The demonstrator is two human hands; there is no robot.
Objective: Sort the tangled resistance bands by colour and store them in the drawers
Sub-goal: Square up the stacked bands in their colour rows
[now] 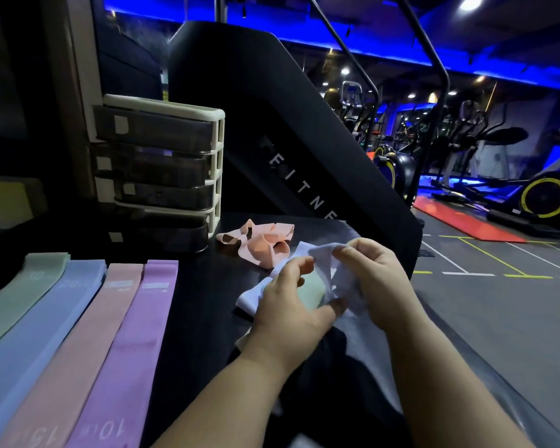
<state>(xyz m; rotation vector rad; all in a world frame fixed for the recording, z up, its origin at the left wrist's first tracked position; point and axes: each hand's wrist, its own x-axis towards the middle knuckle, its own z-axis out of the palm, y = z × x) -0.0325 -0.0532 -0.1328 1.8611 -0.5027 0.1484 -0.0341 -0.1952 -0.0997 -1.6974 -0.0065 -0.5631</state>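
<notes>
Two hands (288, 307) (377, 279) pinch one tangle (317, 252) (four bands (78, 334) laid flat)

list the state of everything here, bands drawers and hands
left hand: fingers pinch the pale blue band
right hand: fingers grip the pale blue band
pale blue band: crumpled, held up, tangled with the green band
green band: caught inside the tangle, mostly hidden
peach bands: knotted heap, untouched
row of four bands: laid flat, side by side
drawers: all four look shut
</notes>
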